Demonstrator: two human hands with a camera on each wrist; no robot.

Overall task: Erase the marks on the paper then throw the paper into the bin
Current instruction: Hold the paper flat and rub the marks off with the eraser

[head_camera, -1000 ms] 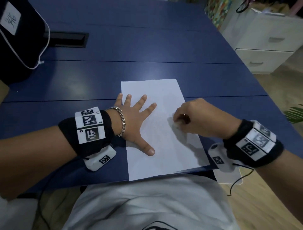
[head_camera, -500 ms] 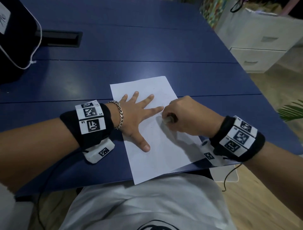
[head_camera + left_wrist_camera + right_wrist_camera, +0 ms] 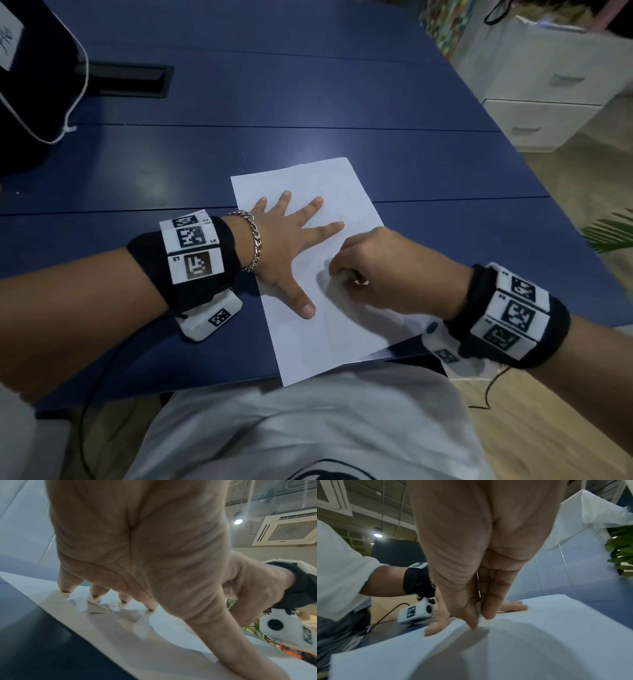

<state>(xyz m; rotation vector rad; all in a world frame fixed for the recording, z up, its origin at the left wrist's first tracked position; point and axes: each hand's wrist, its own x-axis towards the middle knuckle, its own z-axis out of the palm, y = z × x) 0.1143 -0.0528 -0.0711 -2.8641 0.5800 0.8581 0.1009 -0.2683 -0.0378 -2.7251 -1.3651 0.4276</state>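
Observation:
A white sheet of paper (image 3: 346, 192) lies on the blue table (image 3: 308, 102), its near end hanging over the table's front edge. A few faint pencil marks (image 3: 339, 219) show near its far right part. My left hand (image 3: 287, 236) lies flat on the sheet's left half with fingers spread, pressing it down; the fingertips (image 3: 97, 595) touch the paper (image 3: 154, 649). My right hand (image 3: 342, 274) is curled and pinches a small white eraser (image 3: 479, 609) between thumb and fingers, its tip down on the paper (image 3: 539, 628) just right of the left hand (image 3: 440, 616). No bin is in view.
A black bag (image 3: 27, 85) with a white cord sits at the table's far left, beside a dark cable slot (image 3: 126, 80). To the right of the table stand a white drawer cabinet (image 3: 548, 96) and a green plant (image 3: 609, 233). My lap is just below the front edge.
The right hand has rubbed leftwards across the sheet, ending close to the left index finger. The sheet has turned a little under the left hand, which still presses on it.

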